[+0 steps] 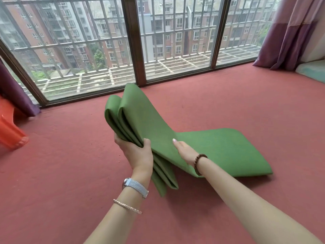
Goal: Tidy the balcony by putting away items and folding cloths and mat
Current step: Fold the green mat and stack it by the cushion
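You had red carpet (70, 173) underfoot, running up to a barred window (84, 50) that looked out on apartment blocks (177, 36). A purple curtain (290, 36) hung at your right. A darker curtain (12, 90) hung at your left, beside an orange plastic stool (9, 127).

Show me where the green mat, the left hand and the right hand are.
green mat (228, 148): head view, the flat part on the floor.
left hand (137, 154): head view, middle of the hand, which grips the folds.
right hand (185, 151): head view, middle of the hand.

I find no text, label, brand, number or sign that I can read anywhere in this view.
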The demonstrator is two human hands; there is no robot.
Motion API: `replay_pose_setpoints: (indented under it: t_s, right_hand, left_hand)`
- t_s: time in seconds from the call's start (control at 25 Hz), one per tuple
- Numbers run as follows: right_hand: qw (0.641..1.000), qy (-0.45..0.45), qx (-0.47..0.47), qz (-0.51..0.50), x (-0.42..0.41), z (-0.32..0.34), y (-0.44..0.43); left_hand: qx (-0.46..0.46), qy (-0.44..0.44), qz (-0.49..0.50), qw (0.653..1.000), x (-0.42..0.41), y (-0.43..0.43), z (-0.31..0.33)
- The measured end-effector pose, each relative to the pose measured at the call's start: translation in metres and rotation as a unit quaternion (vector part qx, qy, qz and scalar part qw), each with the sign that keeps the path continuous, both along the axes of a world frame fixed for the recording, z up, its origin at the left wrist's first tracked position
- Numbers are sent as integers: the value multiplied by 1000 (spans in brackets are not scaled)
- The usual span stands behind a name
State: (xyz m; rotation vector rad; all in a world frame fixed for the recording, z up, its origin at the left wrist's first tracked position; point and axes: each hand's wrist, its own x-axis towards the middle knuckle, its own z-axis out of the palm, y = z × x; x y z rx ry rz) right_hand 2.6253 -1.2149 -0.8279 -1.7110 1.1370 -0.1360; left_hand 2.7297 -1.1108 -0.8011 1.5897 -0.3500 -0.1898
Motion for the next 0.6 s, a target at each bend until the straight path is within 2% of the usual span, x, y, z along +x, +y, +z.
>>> replay_pose_setpoints:
  t_s: [0.12,0.2,0.32,0.48,0.6]
  right_hand:
    - [995,-92,48,-7,8,-37,22]
    - [982,-118,148,-9,23,-46,36]
    - [937,-181,297,-25,31,-50,36]
    - [902,-251,337,-102,8,-34,6]
    - [854,-358,303,-225,-22,-15,-21]
  left_hand:
    - [-2,-49,-21,999,-5,-3,18]
    - [16,-107,-52,993,-13,-3,30]
    - [39,-206,-108,972,-20,0,41]
    - [76,-253,-195,945,-27,-9,31]
    - [110,-292,-259,914,-48,-20,7]
